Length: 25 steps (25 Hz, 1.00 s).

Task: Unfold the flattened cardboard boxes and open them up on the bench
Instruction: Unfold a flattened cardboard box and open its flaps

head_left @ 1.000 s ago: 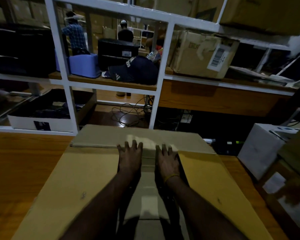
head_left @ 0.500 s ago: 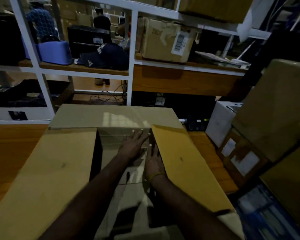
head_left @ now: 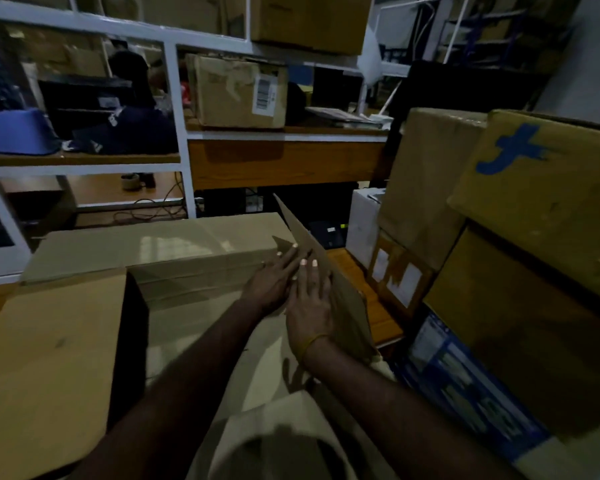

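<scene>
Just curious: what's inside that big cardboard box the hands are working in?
Inside the cardboard box only bare cardboard shows. Both hands, left and right, press its raised right flap. The arms cover part.

The cardboard box (head_left: pixel 84 358) under the fingers (head_left: pixel 305 271) was plain tan-brown, and the bench (head_left: pixel 371 299) right of them was orange-brown wood. Further right, a brown carton (head_left: pixel 548 188) bore a blue mark, and the shelf frame (head_left: pixel 177 133) beyond was white.

Both forearms reach forward, converging. Left hand (head_left: pixel 274 282) and right hand (head_left: pixel 310 304) lie side by side, fingers straight, touching.
</scene>
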Motion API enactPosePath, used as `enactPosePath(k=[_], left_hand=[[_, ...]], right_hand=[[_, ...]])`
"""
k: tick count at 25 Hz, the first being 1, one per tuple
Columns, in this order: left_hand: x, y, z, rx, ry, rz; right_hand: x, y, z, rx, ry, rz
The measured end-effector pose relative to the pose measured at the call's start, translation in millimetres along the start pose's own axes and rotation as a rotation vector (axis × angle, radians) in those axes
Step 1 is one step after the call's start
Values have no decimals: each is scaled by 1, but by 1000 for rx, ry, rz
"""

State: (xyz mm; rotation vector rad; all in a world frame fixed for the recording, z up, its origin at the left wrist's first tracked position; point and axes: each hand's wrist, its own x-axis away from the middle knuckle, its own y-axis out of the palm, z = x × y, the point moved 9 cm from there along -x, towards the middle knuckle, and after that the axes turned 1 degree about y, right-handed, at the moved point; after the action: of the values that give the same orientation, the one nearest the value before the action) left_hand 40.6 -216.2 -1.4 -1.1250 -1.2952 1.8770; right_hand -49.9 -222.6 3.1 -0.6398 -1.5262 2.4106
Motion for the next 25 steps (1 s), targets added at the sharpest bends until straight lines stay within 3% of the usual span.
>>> enactPosePath(k=[5,15,19,25], left_hand=[[-12,26,54,-66,61,-94],[-17,79,123,-115,184,-322],[-13,92,124,-87,174,-337],[-11,96,121,-78,118,-287]], right_hand=[[32,26,65,35,75,5],[70,84,134,-114,317,-248],[71,93,129,-286,373,-195],[68,83,127,-212,369,-184]])
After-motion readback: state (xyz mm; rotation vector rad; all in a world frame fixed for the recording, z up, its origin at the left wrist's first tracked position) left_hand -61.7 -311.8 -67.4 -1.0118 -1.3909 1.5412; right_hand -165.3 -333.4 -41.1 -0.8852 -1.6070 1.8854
